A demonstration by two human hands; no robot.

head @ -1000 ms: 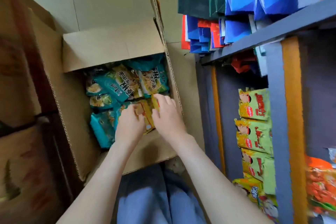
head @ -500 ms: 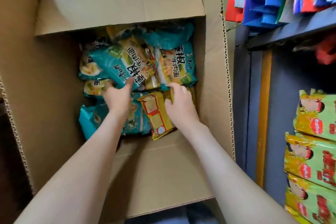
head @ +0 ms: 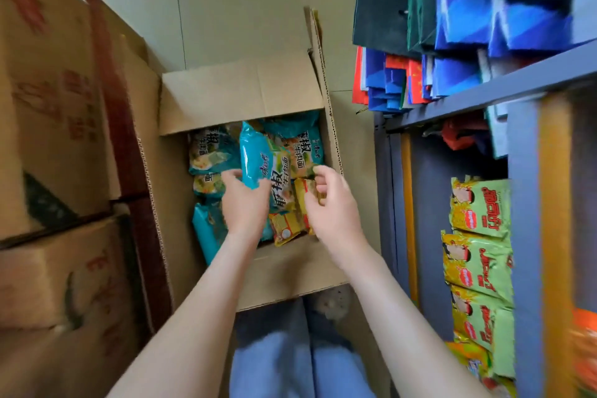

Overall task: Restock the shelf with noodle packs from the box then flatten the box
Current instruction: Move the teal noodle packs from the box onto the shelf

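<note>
In the open corrugated cardboard box [head: 242, 90] at frame centre, one glossy teal pack [head: 258, 155] is gripped by the left hand [head: 245, 207], while the right hand [head: 332, 207] is curled beside a yellow pack [head: 286, 228], its hold not discernible, and four crinkled green packs [head: 481, 203] are stacked on the shelf [head: 523, 252] at right.

L hand [head: 245, 203] hides lower corner of teal noodle pack [head: 258, 152] it grips. R hand [head: 332, 203] fingers curl by yellow pack [head: 286, 229]; contact unclear. Cartons [head: 48, 107] left of L hand blurred, print unreadable. Green shelf packs [head: 481, 255] right of R hand cut at btm edge.
</note>
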